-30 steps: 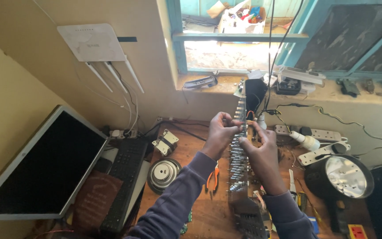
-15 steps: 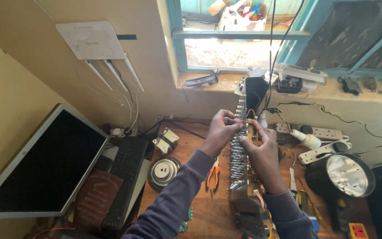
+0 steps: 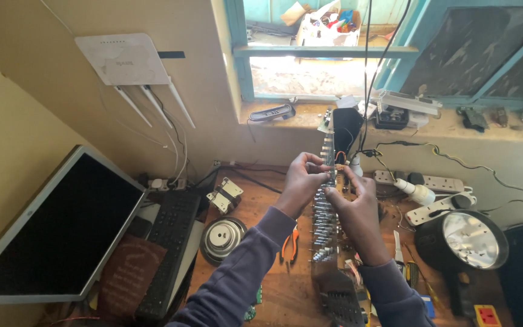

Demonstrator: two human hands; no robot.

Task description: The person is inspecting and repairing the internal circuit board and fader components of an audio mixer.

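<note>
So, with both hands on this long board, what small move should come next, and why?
Probably keep the long circuit board steady with the left hand and let the right hand work the small orange part pinched near the board's upper end. Both hands' fingertips meet at that spot, the board stands upright above the wooden bench, and its lower end is unsupported by hands, so any larger move might swing it.

Your left hand (image 3: 301,181) and right hand (image 3: 355,203) pinch a long upright circuit board (image 3: 325,224) above the wooden bench (image 3: 261,206), fingertips apparently on small orange wires (image 3: 339,156).
</note>
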